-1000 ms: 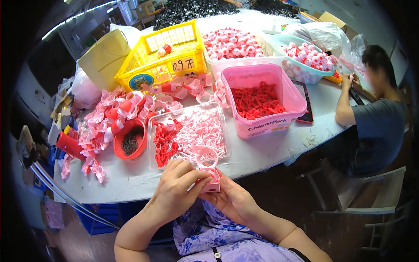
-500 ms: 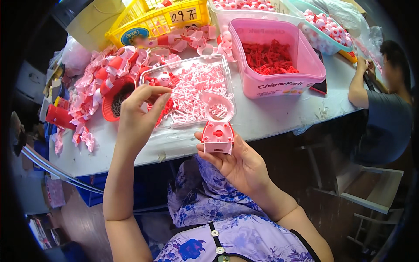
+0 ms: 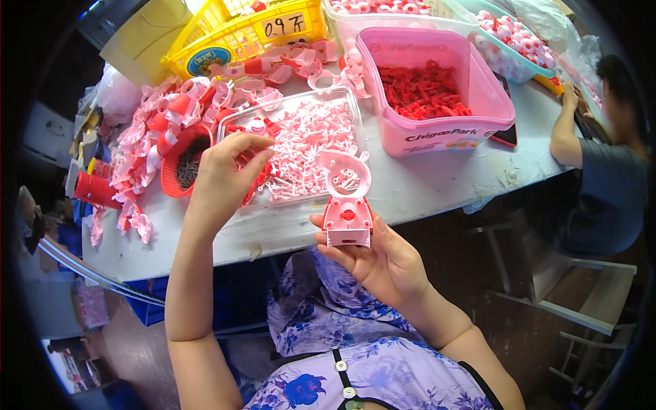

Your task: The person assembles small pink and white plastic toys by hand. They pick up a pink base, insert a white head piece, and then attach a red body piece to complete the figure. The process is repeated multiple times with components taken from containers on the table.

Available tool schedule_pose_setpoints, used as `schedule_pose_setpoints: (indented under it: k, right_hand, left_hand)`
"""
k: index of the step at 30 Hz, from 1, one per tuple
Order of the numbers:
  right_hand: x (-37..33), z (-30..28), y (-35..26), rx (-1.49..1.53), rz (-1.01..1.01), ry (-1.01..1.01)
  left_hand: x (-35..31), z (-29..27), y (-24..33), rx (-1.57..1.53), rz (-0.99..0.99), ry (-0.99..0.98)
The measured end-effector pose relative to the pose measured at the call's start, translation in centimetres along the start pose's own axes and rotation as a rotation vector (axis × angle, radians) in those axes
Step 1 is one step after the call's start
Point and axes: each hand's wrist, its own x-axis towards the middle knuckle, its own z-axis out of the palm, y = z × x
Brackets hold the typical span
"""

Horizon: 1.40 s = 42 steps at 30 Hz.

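My right hand [image 3: 389, 263] holds a pink plastic toy shell [image 3: 348, 236] upright between thumb and fingers. A red piece is fitted in the shell's lower body, and its top has a round opening and a rounded ear-like lid. My left hand [image 3: 229, 174] hangs over the left side of a clear tray [image 3: 361, 119], thumb and forefinger a little apart, nothing visible between them. Its other fingers are partly hidden. In the tray lie many small pale pink pegs [image 3: 307, 143], with red pieces [image 3: 254, 184] along the left side near my left fingertips.
A red bowl [image 3: 169, 179] of small dark metal parts stands beside a heap of pink shells [image 3: 140, 147]. Behind are a yellow basket [image 3: 239, 41], a pink tub [image 3: 437, 130] of red pieces and a teal basin [image 3: 512, 68]. Another person [image 3: 608, 171] sits at the right.
My right hand and the toy shell sit slightly lower and further right in the picture, as the whole view shifts a little. My left hand stays over the tray's left side.
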Motion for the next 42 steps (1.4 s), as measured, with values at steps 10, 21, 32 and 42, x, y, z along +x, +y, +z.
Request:
schedule_pose_setpoints:
  k: [10, 21, 32, 42]
  right_hand:
    - [-0.5, -0.1, 0.1, -0.048, 0.005, 0.022]
    - [-0.8, -0.2, 0.2, -0.030, 0.010, 0.010]
    - [-0.5, -0.3, 0.5, -0.016, 0.007, 0.009]
    - [-0.7, -0.1, 0.3, -0.051, -0.001, 0.029]
  left_hand:
    - [-0.6, 0.5, -0.1, 0.019, 0.080, -0.117]
    - [0.2, 1.6, -0.4, 0.165, 0.183, -0.199]
    - [-0.5, 1.4, -0.9, 0.179, 0.227, -0.087]
    - [0.0, 1.1, -1.1, 0.053, 0.195, -0.030]
